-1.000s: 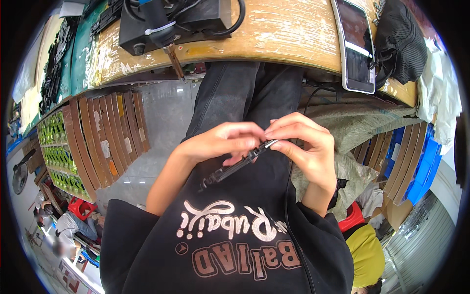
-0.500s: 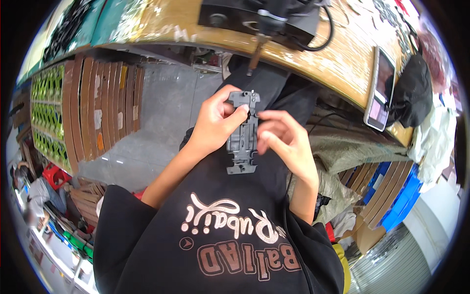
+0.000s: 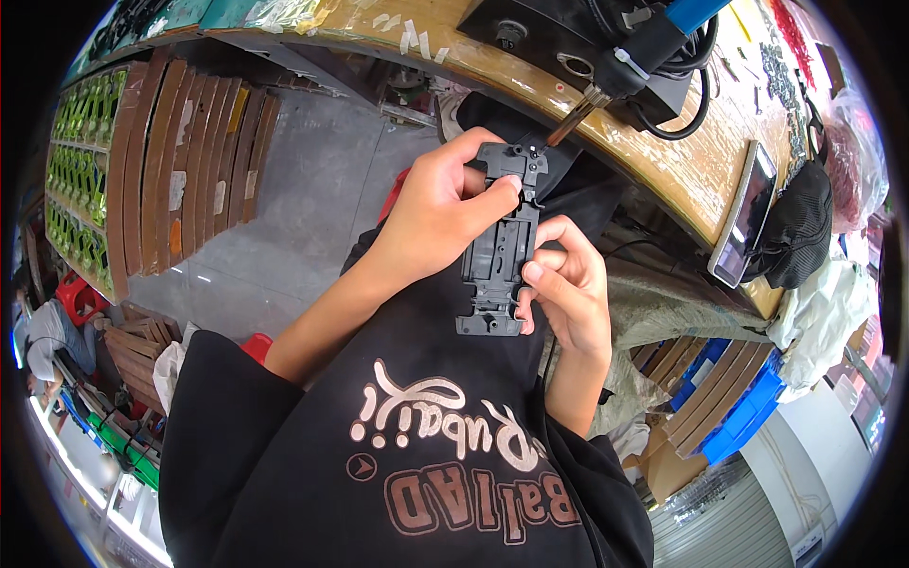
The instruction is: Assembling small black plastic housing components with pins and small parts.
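Note:
A long black plastic chassis (image 3: 499, 254), like the base of a toy car, is held upright in front of my chest. My left hand (image 3: 445, 206) grips its upper part, the thumb pressed across the face and the fingers behind. On the lower right edge, my right hand (image 3: 578, 295) closes its thumb and fingers against the side; whether something small is pinched there is hidden. A soldering iron (image 3: 620, 78) with a blue handle points down from the bench, its hot-end tip right beside the top right corner of the chassis. I cannot tell if they touch.
The wooden bench (image 3: 663, 180) runs across the top, bearing a black box (image 3: 540, 47) with cables. A phone-like device (image 3: 745, 213) and a black cloth bag (image 3: 800, 222) lie at its right end. Stacked brown trays (image 3: 194, 151) stand at left; blue crates (image 3: 748, 407) at lower right.
Both hands have moved the chassis up and right, near the soldering iron's tip. My right hand has shifted from beside the chassis's upper part to grip its lower edge. The view has turned somewhat.

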`<state>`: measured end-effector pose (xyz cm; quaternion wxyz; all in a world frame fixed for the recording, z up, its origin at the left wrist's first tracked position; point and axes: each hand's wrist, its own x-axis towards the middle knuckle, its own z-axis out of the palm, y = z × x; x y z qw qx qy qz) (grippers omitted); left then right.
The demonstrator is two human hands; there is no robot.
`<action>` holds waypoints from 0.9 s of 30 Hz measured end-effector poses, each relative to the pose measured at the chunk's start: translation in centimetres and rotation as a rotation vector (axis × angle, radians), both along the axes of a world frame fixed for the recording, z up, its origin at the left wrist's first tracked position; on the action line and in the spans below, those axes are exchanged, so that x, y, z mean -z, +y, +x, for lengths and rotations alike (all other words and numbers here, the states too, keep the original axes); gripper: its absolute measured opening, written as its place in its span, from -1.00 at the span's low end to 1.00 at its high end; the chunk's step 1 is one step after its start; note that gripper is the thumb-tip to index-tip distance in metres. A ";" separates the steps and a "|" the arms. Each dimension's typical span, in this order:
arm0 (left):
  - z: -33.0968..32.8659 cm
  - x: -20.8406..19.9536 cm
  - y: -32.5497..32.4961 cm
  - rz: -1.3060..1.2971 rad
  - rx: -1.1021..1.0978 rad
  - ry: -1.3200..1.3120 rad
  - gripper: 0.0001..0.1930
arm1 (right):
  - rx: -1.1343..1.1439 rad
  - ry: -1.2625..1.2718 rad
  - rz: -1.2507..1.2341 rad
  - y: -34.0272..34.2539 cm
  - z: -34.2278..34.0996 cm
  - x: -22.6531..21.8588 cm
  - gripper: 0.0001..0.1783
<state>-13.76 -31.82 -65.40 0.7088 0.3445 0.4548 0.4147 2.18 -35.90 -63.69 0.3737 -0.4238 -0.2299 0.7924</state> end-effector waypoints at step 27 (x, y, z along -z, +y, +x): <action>-0.2 -0.3 0.4 0.104 0.051 0.183 -0.80 | 0.021 0.005 0.010 -0.1 -0.1 0.6 -0.81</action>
